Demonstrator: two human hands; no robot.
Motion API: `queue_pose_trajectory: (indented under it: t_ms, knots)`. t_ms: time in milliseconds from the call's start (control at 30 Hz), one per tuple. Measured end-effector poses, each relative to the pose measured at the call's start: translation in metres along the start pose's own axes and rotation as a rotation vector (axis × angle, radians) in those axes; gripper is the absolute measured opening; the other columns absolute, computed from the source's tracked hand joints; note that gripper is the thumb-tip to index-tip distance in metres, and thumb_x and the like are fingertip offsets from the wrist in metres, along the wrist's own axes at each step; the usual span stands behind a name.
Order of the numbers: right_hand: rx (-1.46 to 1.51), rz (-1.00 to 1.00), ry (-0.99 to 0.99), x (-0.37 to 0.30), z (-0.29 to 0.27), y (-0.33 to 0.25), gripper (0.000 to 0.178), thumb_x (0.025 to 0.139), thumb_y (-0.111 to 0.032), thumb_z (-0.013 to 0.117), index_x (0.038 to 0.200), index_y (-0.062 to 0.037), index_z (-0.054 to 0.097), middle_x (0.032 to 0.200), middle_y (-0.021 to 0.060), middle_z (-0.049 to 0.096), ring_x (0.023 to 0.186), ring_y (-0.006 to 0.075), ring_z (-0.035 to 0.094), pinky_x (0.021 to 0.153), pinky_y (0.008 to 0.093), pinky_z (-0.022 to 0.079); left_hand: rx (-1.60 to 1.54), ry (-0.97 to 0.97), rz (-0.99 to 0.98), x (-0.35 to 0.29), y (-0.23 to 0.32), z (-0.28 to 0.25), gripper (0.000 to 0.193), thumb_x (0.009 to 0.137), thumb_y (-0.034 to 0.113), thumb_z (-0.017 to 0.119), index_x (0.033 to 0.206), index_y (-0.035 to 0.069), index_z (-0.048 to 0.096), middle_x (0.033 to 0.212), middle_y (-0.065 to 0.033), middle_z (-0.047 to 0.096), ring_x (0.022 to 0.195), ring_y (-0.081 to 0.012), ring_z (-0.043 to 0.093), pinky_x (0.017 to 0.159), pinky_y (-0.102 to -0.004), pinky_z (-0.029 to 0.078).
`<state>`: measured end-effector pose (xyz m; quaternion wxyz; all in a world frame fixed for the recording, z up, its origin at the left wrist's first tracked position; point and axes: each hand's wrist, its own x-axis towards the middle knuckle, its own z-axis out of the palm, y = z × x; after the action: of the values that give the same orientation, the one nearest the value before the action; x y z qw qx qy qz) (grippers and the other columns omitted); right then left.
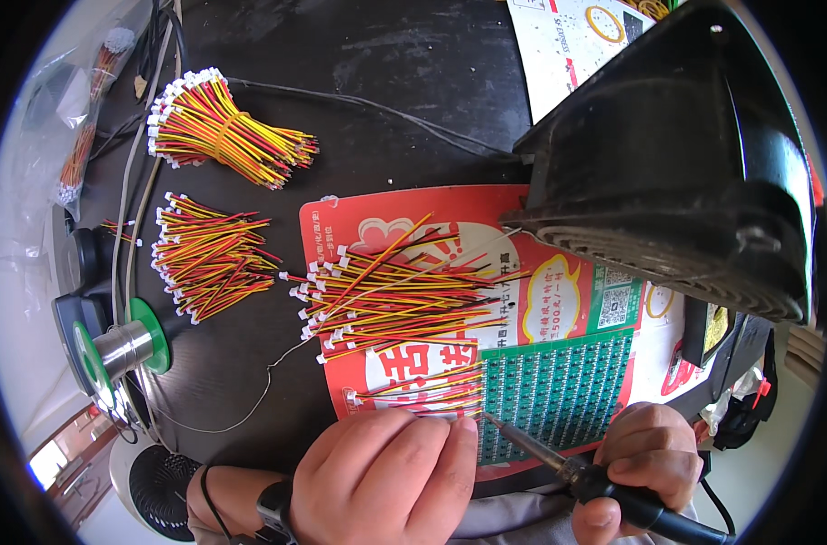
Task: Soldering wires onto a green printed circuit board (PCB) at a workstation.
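- The right hand (645,463) is closed around the handle of a soldering iron (586,478), its shaft slanting up and left.
- The iron's tip is at the left edge of a green board (559,391), just beside the left fingertips; whether it touches the board cannot be told.
- The left hand (386,477) is held back up, fingers bent and drawn together near that same edge; what, if anything, it pinches is hidden beneath them. A dark watch (274,509) is on its wrist.
- The board lies on a red printed sheet (341,218), between and beyond the two hands, many small parts set in rows on it.
- A row of wires (432,385) lies to the board's left, their right ends at its edge.
- Above that row, a heap (404,295) of red, yellow and black wires lies on the sheet, white plugs to the left.
- Left of the sheet, a loose pile (214,259) of similar wires lies on the dark table (368,54); beyond it is a banded bundle (223,132).
- A green-ended spool (123,350) of solder stands at the left.
- A black grilled box (668,173) overhangs the sheet's far right corner.
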<state>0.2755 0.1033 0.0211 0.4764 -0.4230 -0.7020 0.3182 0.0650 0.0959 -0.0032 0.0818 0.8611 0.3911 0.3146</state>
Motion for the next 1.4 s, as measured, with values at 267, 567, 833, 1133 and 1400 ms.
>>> queue_pose_trajectory:
  t_ms: [267, 567, 833, 1133, 1400]
  knots:
    - [0.008, -0.014, -0.018, 0.001, -0.001, 0.001, 0.032, 0.082, -0.021, 0.072, 0.085, 0.0032, 0.051, 0.055, 0.0078, 0.047, 0.042, 0.0145, 0.043, 0.038, 0.0274, 0.033, 0.019, -0.068, -0.148, 0.005, 0.011, -0.007, 0.017, 0.069, 0.005, 0.068, 0.085, 0.0, 0.07, 0.081, -0.0076, 0.06, 0.075, -0.0211, 0.06, 0.064, -0.0292, 0.054]
    - [0.025, -0.018, -0.032, 0.002, -0.002, 0.001, 0.031, 0.081, -0.019, 0.071, 0.085, 0.0035, 0.051, 0.055, 0.0081, 0.047, 0.042, 0.0149, 0.043, 0.038, 0.0278, 0.033, 0.035, -0.157, -0.255, 0.007, 0.014, -0.01, 0.016, 0.067, 0.008, 0.069, 0.083, 0.006, 0.07, 0.079, -0.0027, 0.062, 0.075, -0.0164, 0.06, 0.063, -0.0271, 0.054]
    - [0.042, -0.041, -0.051, 0.001, -0.001, 0.004, 0.029, 0.079, -0.017, 0.071, 0.084, 0.0041, 0.052, 0.055, 0.0078, 0.047, 0.043, 0.0151, 0.044, 0.038, 0.0274, 0.034, -0.29, -0.073, -0.698, 0.025, 0.033, -0.014, 0.018, 0.071, 0.001, 0.066, 0.088, -0.006, 0.069, 0.084, -0.0135, 0.06, 0.075, -0.0263, 0.061, 0.065, -0.0316, 0.053]
    - [0.016, -0.047, -0.041, 0.003, -0.006, 0.0, 0.029, 0.08, -0.017, 0.071, 0.084, 0.0042, 0.052, 0.055, 0.0077, 0.047, 0.043, 0.0155, 0.046, 0.039, 0.0269, 0.035, 0.01, -0.144, -0.254, 0.009, 0.013, -0.005, 0.017, 0.066, 0.007, 0.068, 0.083, 0.004, 0.069, 0.08, -0.0034, 0.061, 0.075, -0.0174, 0.06, 0.062, -0.0283, 0.054]
    - [0.064, -0.031, -0.023, -0.001, -0.007, -0.002, 0.029, 0.083, -0.019, 0.069, 0.086, 0.0023, 0.05, 0.056, 0.0075, 0.047, 0.044, 0.0154, 0.045, 0.039, 0.0281, 0.036, 0.013, 0.002, 0.003, 0.003, 0.0, -0.001, 0.015, 0.073, 0.001, 0.066, 0.086, -0.005, 0.069, 0.084, -0.0135, 0.061, 0.076, -0.0264, 0.061, 0.066, -0.0318, 0.053]
